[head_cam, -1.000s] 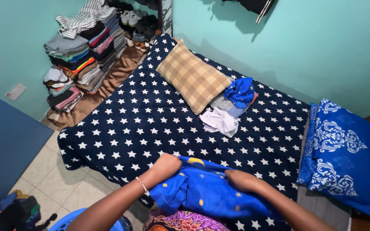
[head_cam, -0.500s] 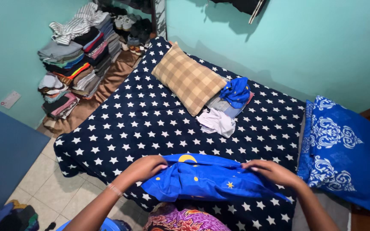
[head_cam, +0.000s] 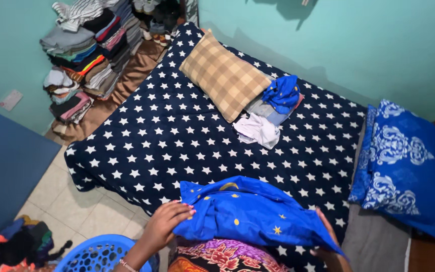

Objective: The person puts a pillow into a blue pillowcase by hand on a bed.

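A bright blue cloth with yellow stars and a moon lies bunched over the near edge of the bed, which has a navy cover with white stars. My left hand grips the cloth's left end. My right hand holds its right end from beneath, mostly hidden by the fabric.
A tan checked pillow and a small pile of clothes lie on the bed. A blue patterned pillow sits at the right. Stacks of folded clothes stand against the far-left wall. A blue plastic basket is at my lower left.
The cloth has been drawn toward me and bunched up. Both hands moved down and closer to my body, and the view tilted downward, showing the basket.
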